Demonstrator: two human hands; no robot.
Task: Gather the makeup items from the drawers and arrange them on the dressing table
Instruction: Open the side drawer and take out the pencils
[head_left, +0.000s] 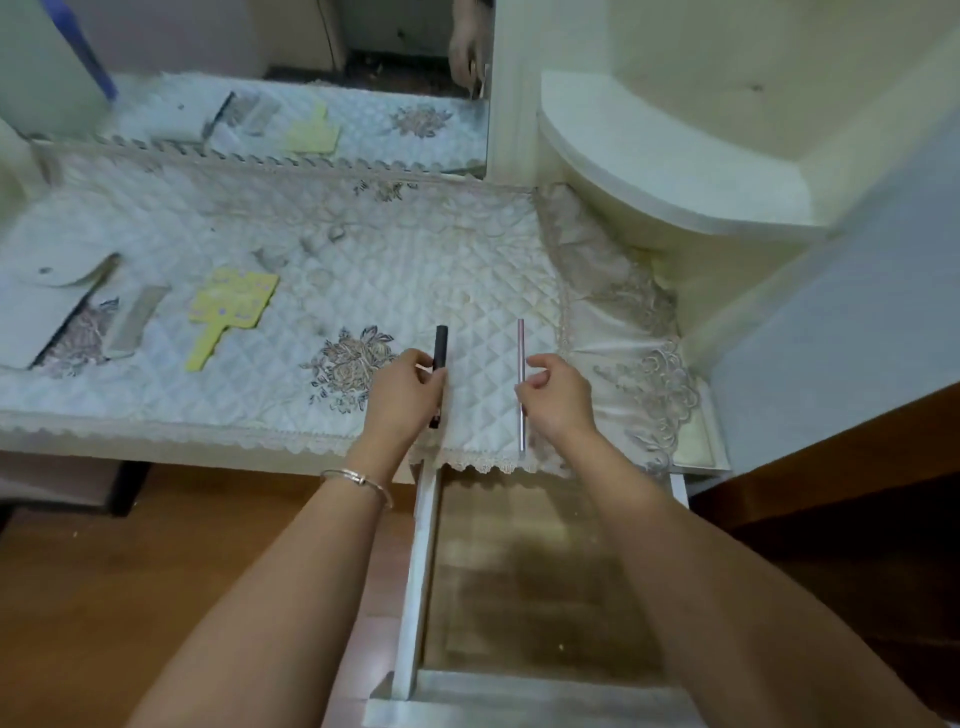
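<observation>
A black makeup pen (440, 343) lies upright-on-end across the quilted white cloth of the dressing table (270, 249), and my left hand (402, 395) pinches its middle. To its right lies a thin pink pencil (520, 353), parallel to the black one. My right hand (558, 397) grips the pencil with fingertips near its middle. Both items rest near the table's front edge. Below them the drawer (519, 571) stands pulled out, and its wooden bottom shows nothing inside.
On the left of the cloth lie a yellow hand mirror (228, 312), a grey comb (137, 322) and a white pouch (47, 306). A mirror (311, 78) stands at the back. A white curved shelf (675, 166) rises at the right.
</observation>
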